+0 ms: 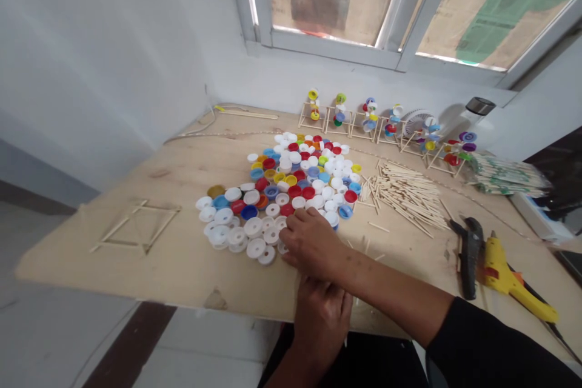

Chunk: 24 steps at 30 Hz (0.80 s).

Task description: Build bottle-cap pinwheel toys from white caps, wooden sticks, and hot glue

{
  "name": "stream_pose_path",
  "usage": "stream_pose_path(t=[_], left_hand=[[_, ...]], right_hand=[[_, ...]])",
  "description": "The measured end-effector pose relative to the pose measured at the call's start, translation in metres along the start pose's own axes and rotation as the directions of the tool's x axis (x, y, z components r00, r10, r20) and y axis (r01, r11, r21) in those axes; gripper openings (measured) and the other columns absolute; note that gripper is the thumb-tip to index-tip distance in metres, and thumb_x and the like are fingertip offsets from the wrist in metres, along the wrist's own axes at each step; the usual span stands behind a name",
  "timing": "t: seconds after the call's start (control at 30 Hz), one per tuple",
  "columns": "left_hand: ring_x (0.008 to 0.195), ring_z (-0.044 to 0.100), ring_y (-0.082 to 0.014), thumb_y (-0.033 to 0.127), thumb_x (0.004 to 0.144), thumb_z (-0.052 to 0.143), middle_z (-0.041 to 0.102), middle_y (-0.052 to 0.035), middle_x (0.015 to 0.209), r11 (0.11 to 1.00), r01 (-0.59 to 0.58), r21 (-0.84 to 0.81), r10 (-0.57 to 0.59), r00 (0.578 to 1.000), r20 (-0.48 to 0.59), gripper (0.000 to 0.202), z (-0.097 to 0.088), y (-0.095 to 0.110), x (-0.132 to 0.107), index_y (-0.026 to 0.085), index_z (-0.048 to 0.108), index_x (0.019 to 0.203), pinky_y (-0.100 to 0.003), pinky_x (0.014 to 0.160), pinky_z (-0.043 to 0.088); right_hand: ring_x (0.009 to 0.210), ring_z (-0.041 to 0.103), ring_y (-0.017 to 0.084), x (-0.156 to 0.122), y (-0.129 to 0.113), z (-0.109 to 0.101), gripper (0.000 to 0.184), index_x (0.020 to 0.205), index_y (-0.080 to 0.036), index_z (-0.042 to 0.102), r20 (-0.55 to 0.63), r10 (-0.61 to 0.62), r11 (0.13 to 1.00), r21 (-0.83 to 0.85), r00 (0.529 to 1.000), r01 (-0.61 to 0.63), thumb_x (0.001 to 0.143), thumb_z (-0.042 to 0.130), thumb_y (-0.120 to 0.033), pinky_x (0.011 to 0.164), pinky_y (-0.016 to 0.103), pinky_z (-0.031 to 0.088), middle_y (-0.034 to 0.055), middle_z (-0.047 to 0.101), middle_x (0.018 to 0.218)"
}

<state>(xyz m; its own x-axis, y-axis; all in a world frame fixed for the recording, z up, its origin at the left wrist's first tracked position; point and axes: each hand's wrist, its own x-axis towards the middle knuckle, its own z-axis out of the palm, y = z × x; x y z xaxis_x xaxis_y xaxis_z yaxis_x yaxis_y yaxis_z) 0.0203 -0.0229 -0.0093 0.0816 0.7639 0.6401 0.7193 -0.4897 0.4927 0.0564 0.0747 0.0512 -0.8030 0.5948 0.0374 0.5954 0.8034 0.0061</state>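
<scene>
At the near edge of the pile of plastic bottle caps (254, 227), my right hand (313, 242) reaches down with curled fingers touching the white caps. Its fingertips are partly hidden, so what they grip does not show. Just below it, my left hand (322, 309) is closed near the table's front edge, partly covered by my right wrist. A thin stick end pokes out under the left hand, but I cannot make out what that hand holds. The caps are white, red, blue, yellow and orange, and some white ones have a hole in the middle.
Loose wooden sticks (409, 194) lie right of the caps. Beyond them are black-handled pliers or cutters (468, 254) and a yellow glue gun (504, 273). A stick frame (139, 227) lies at left. Several cap-wheel models (370, 121), a bottle (479, 112) and packaged sticks (504, 176) line the back.
</scene>
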Motion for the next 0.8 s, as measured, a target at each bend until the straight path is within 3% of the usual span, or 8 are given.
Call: stream_pose_path(t=[0.23, 0.37, 0.43, 0.57, 0.67, 0.8], left_hand=[[0.062, 0.065, -0.0229, 0.005, 0.075, 0.049, 0.069, -0.0056, 0.065, 0.998, -0.026, 0.050, 0.026, 1.000, 0.010, 0.020, 0.000, -0.001, -0.001, 0.019, 0.063, 0.070, -0.036, 0.059, 0.050], [0.066, 0.064, -0.0217, 0.007, 0.077, 0.050, 0.069, -0.0048, 0.067, 1.000, -0.011, 0.013, 0.011, 1.000, 0.025, 0.020, -0.001, -0.001, 0.001, 0.019, 0.062, 0.068, -0.036, 0.064, 0.048], [0.069, 0.063, -0.0204, 0.009, 0.080, 0.052, 0.068, -0.0038, 0.069, 1.000, 0.010, -0.029, -0.009, 0.999, 0.046, 0.019, -0.002, -0.001, 0.004, 0.020, 0.063, 0.070, -0.036, 0.068, 0.047], [0.067, 0.059, -0.0183, 0.014, 0.084, 0.052, 0.066, -0.0027, 0.069, 0.997, 0.021, -0.076, -0.012, 0.993, 0.117, 0.016, -0.004, -0.002, 0.007, 0.018, 0.067, 0.086, -0.035, 0.066, 0.043], [0.064, 0.057, -0.0177, 0.015, 0.086, 0.051, 0.063, -0.0019, 0.065, 0.997, 0.010, -0.074, 0.001, 0.989, 0.145, 0.017, -0.004, -0.003, 0.007, 0.017, 0.068, 0.088, -0.035, 0.066, 0.042], [0.064, 0.056, -0.0169, 0.016, 0.087, 0.051, 0.062, -0.0016, 0.065, 0.997, 0.015, -0.078, -0.003, 0.988, 0.157, 0.017, -0.005, -0.003, 0.007, 0.017, 0.068, 0.087, -0.034, 0.068, 0.042]], right_hand=[[0.092, 0.053, 0.026, 0.000, -0.006, 0.004, 0.022, 0.094, -0.013, 0.063, -0.001, 0.037, 0.999, 0.031, 0.999, -0.037, 0.080, 0.064, -0.030, 0.079, 0.039, 0.040, 0.0124, 0.064, 0.096], [0.095, 0.053, 0.024, -0.012, 0.003, -0.007, 0.028, 0.097, -0.015, 0.060, -0.025, 0.115, 0.977, 0.183, 0.993, -0.108, 0.075, 0.070, -0.030, 0.081, 0.038, 0.040, 0.0095, 0.065, 0.099], [0.095, 0.054, 0.022, -0.027, 0.014, -0.016, 0.027, 0.097, -0.018, 0.060, -0.081, 0.209, 0.930, 0.326, 0.975, -0.172, 0.075, 0.071, -0.027, 0.082, 0.036, 0.040, 0.0063, 0.066, 0.100], [0.095, 0.057, 0.019, -0.076, 0.039, -0.031, 0.028, 0.101, -0.020, 0.061, -0.186, 0.421, 0.811, 0.515, 0.888, -0.277, 0.075, 0.070, -0.018, 0.085, 0.035, 0.041, 0.0041, 0.067, 0.101], [0.094, 0.058, 0.020, -0.115, 0.047, -0.035, 0.020, 0.099, -0.021, 0.061, -0.146, 0.495, 0.767, 0.536, 0.857, -0.352, 0.079, 0.065, -0.019, 0.083, 0.036, 0.042, 0.0039, 0.068, 0.098], [0.093, 0.057, 0.021, -0.147, 0.039, -0.030, 0.013, 0.096, -0.021, 0.061, -0.077, 0.516, 0.766, 0.487, 0.853, -0.419, 0.083, 0.063, -0.020, 0.082, 0.036, 0.041, 0.0046, 0.067, 0.096]])
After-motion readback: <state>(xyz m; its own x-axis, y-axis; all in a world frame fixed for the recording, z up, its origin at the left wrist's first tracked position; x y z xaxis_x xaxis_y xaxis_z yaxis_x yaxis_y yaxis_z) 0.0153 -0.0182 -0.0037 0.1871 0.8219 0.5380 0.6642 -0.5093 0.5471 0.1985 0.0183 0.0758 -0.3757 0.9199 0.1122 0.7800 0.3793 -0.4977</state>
